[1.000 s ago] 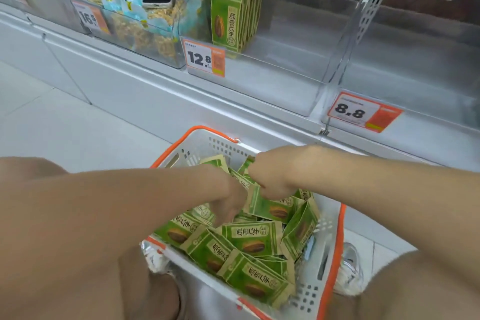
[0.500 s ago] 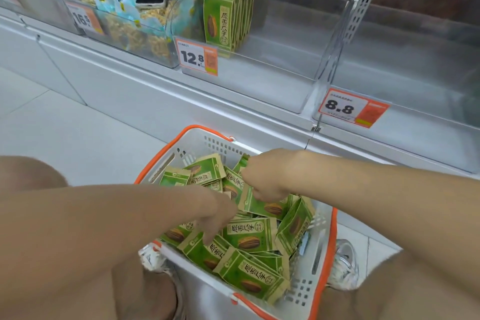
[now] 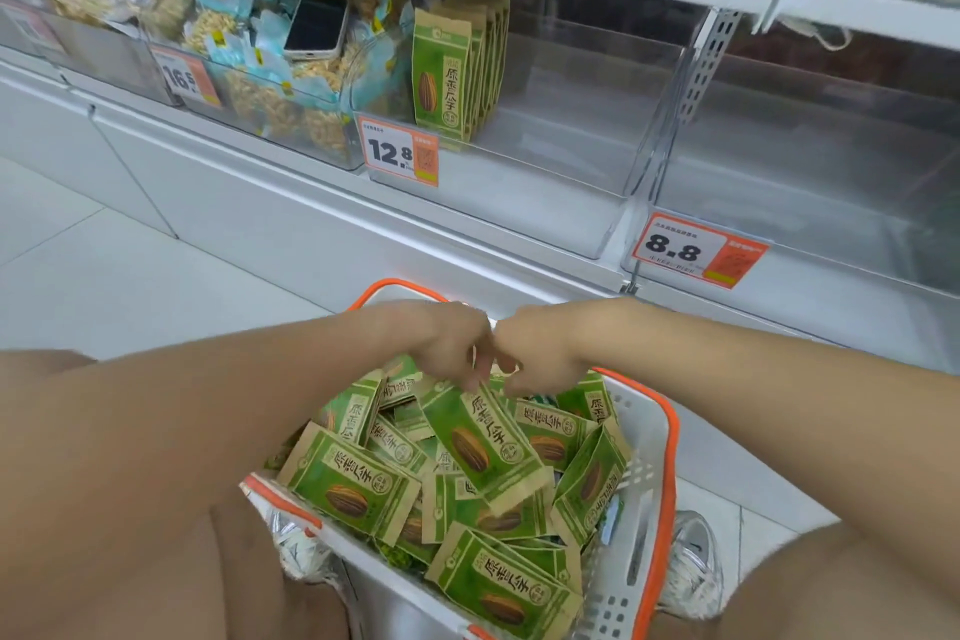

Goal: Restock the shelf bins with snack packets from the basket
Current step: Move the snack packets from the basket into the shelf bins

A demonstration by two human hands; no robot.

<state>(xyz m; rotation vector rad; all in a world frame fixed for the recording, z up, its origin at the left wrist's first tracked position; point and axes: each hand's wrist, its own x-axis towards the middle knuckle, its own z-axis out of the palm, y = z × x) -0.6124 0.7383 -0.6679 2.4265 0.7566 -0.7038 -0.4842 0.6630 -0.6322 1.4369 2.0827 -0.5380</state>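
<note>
Head view: left hand [image 3: 447,343] and right hand [image 3: 543,353] meet, both pinching the top edge of one snack packet [image 3: 485,447]. Its long axis runs diagonally: top at the fingers, bottom end pointing lower right, face up. It lies over the loose pile in the basket [image 3: 649,457]. The shelf bin [image 3: 571,161] behind holds a row of upright packets [image 3: 457,68].
</note>
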